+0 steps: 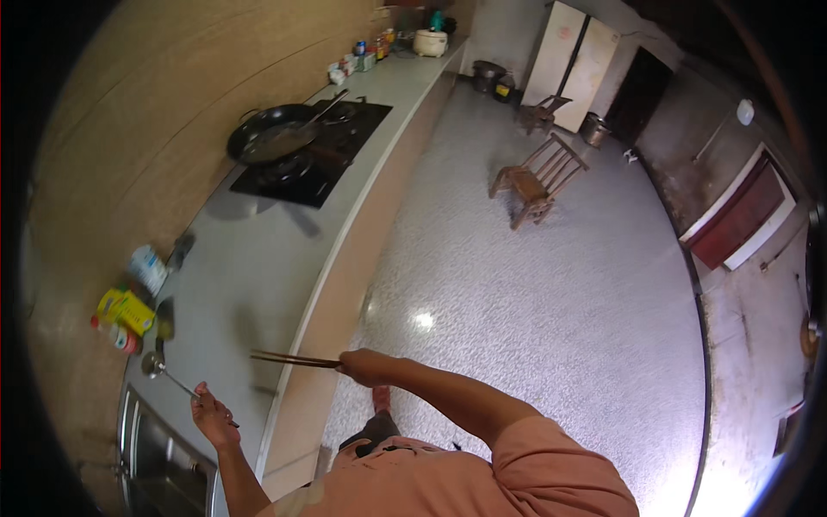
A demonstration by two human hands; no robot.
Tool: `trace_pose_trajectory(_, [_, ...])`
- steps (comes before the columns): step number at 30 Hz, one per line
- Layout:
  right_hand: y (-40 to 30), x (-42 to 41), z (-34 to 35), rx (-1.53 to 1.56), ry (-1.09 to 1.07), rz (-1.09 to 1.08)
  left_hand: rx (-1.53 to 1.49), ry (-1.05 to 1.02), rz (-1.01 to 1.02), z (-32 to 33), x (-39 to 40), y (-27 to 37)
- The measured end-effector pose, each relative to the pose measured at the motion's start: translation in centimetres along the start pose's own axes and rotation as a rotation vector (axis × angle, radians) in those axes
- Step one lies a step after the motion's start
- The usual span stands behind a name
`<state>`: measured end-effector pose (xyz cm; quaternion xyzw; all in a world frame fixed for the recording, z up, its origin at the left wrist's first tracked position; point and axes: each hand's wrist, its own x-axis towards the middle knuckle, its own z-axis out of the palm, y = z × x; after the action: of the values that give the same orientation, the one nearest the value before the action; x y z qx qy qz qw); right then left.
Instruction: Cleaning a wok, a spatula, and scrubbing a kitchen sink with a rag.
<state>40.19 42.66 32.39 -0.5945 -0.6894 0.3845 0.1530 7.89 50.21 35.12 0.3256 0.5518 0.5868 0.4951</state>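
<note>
My left hand (214, 415) is closed around the handle of a metal ladle (154, 365), above the countertop beside the sink. A pair of long chopsticks (296, 359) is in my right hand (363, 367), pointing left across the counter's front edge. Farther along the counter, a black wok (263, 132) holding liquid rests on a black gas stove (326, 171). A long-handled utensil (328, 106) leans in the wok, its lower end hidden in the liquid.
A metal sink (171, 462) is set in the counter (258, 271) at lower left. Yellow packages (129, 311) and a white container (148, 268) stand by the wall. On the floor is a wooden chair (536, 184). A rice cooker (431, 43) sits at the counter's far end.
</note>
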Motion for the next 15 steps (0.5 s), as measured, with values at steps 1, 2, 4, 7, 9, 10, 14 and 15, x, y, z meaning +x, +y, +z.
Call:
trace_pose_trajectory(1, [3.7, -0.3, -1.2, 0.008, 0.036, 0.046, -0.011, -0.019, -0.010, 3.5, -0.2, -1.1])
trace_pose_trajectory(2, [7.9, -0.7, -2.3, 0.016, 0.072, 0.092, 0.132, -0.079, -0.003, 7.2, -0.5, -2.2])
trace_pose_trajectory(4, [18.8, -2.3, -4.0, -0.109, 0.123, 0.018, 0.258, -0.196, 0.064, 14.0, 0.8, -5.7])
trace_pose_trajectory(7, [22.8, -7.4, -10.5, 0.937, 0.332, 0.771, 0.208, -0.344, 0.012, 24.2, 1.6, -11.6])
trace_pose_trajectory(9, [26.8, -11.6, -13.7, 1.174, 0.618, 0.898, 0.241, -0.637, -0.170, 33.4, -1.4, -10.0])
trace_pose_trajectory(10, [28.2, -13.2, -14.9, 1.268, 0.773, 0.908, 0.216, -0.756, -0.199, 37.5, -2.3, -9.5])
trace_pose_trajectory(14, [33.1, -18.9, -19.2, 1.453, 1.069, 0.813, 0.105, -1.176, -0.272, 53.7, -4.2, -11.6])
trace_pose_trajectory(15, [34.1, -20.0, -19.7, 1.508, 1.160, 0.797, 0.078, -1.312, -0.269, 57.8, -5.2, -12.1])
